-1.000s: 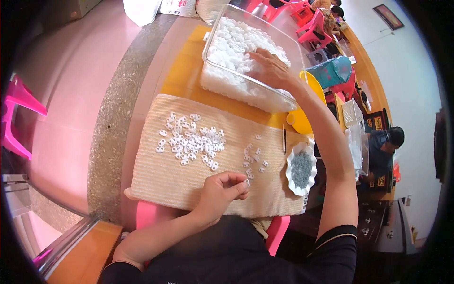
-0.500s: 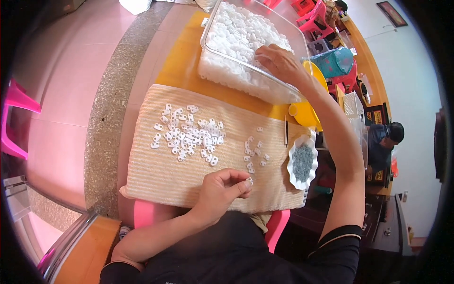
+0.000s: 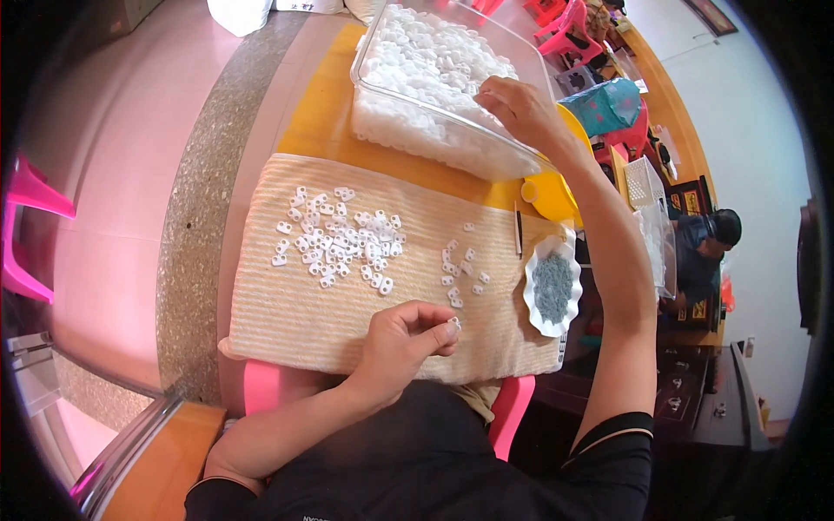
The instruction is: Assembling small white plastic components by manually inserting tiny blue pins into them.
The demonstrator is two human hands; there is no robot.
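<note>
My left hand point(image 3: 406, 341) is closed in a pinch near the cloth's front edge, with a small white plastic piece point(image 3: 455, 322) at its thumb and fingertips. Over the right part of a clear plastic bin point(image 3: 452, 113), my right hand point(image 3: 523, 108) has its fingers drawn together; what they hold, if anything, I cannot make out. White plastic parts point(image 3: 426, 52) fill the bin. On the striped beige cloth point(image 3: 287, 321) lies a pile of small white two-holed pieces point(image 3: 343, 243). A looser group of white pieces point(image 3: 453, 269) is spread right of it.
A white scalloped dish point(image 3: 532, 300) of small grey parts point(image 3: 553, 286) stands at the cloth's right. A thin dark stick tool point(image 3: 519, 233) lies beside it. Behind are a yellow container point(image 3: 554, 200) and a teal bag point(image 3: 608, 106). A person point(image 3: 699, 256) is at the far right.
My right hand has moved toward the bin's right, near side, its fingers more drawn together. My left hand keeps its pinch on the white piece. The whole view has shifted slightly.
</note>
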